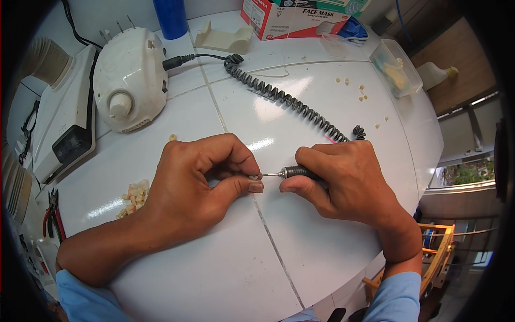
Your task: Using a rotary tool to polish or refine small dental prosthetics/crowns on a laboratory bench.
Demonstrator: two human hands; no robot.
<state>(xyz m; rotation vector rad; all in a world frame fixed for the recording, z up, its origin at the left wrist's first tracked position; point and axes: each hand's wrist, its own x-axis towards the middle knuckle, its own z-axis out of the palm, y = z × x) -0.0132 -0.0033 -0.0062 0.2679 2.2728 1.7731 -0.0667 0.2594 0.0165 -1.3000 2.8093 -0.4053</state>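
Observation:
At the centre of the white tiled table (289, 252), my left hand (204, 188) pinches a small pale piece (253, 177) between thumb and fingertips. My right hand (335, 182) grips a dark rotary handpiece (298, 172), held level, with its thin metal bit meeting the small piece at my left fingertips. A grey coiled cord (287, 104) runs from near the right hand up toward a white control box (129, 80) at the upper left. Left of my left hand lies a pile of small cream pieces (134, 198).
A white machine with hoses (64, 118) and red-handled pliers (53, 214) line the left. At the back stand a blue cylinder (169, 16), beige holder (222, 37) and mask box (294, 19). A clear container (396, 70) and scattered small pieces (362, 92) sit upper right.

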